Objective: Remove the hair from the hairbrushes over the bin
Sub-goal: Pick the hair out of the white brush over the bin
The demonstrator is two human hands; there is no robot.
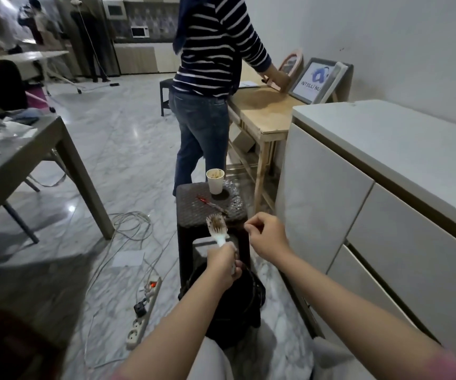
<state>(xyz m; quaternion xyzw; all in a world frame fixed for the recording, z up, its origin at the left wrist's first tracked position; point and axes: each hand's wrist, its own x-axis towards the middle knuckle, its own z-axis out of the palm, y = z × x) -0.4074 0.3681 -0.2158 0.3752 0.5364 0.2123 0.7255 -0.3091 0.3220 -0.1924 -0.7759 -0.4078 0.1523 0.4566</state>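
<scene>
My left hand (224, 263) grips the handle of a white hairbrush (217, 227), held upright with brown hair caught in its bristles. My right hand (266, 235) hovers just right of the brush head, fingers curled and fingertips pinched together; whether a strand is between them I cannot tell. A black bin (244, 305) stands on the floor directly below both hands, partly hidden by my left forearm. A second, dark-and-red hairbrush (212, 205) lies on the dark stool (193, 207) behind the bin.
A paper cup (215, 181) stands on the stool. A person in a striped top (207, 78) stands beyond it at a wooden table (262, 111). White cabinets (372, 187) run along the right. A power strip (144, 311) and cables lie on the floor left.
</scene>
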